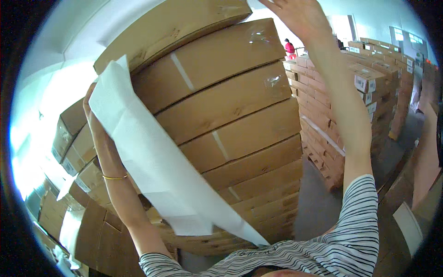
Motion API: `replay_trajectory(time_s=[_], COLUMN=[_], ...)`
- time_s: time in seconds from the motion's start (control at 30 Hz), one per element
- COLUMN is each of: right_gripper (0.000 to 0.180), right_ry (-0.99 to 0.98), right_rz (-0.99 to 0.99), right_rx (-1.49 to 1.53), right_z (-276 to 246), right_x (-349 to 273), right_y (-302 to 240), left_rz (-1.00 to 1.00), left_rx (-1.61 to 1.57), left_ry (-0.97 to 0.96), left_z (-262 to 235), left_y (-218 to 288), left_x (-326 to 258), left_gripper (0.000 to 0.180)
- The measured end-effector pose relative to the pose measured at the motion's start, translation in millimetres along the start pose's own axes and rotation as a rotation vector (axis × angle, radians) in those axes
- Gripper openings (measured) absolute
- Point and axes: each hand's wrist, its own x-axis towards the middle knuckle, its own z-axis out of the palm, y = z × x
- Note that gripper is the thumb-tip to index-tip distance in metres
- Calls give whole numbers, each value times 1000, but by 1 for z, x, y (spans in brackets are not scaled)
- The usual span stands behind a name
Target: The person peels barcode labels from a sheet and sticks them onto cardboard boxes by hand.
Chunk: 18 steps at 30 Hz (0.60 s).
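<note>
A white sheet slants across the carton stack's left edge, the left hand behind it, fingers hidden, grip unclear. Near the stack's top right corner, the right hand extends loosely open fingers, partly cropped.

Your left hand is at the upper left edge of a white foam sheet, fingers mostly hidden; the sheet slants from there toward your striped shirt. Your right hand is raised, fingers extended, near the right end of the top carton. Below it stand more stacked cartons.
</note>
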Motion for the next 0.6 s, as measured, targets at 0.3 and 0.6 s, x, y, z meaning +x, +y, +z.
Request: replay_trajectory(time_s=[0.3,0.6], right_gripper=[29,23], right_ry=[16,-100], right_rz=[52,-219], right_rx=[-7,-746], right_z=[-46,-39], right_x=[40,25], right_y=[3,-59], left_rz=[39,147], left_rx=[-176,258], left_ry=[-83,152], left_z=[41,106], left_y=[-2,41], left_x=[-2,-18], left_gripper=[33,21])
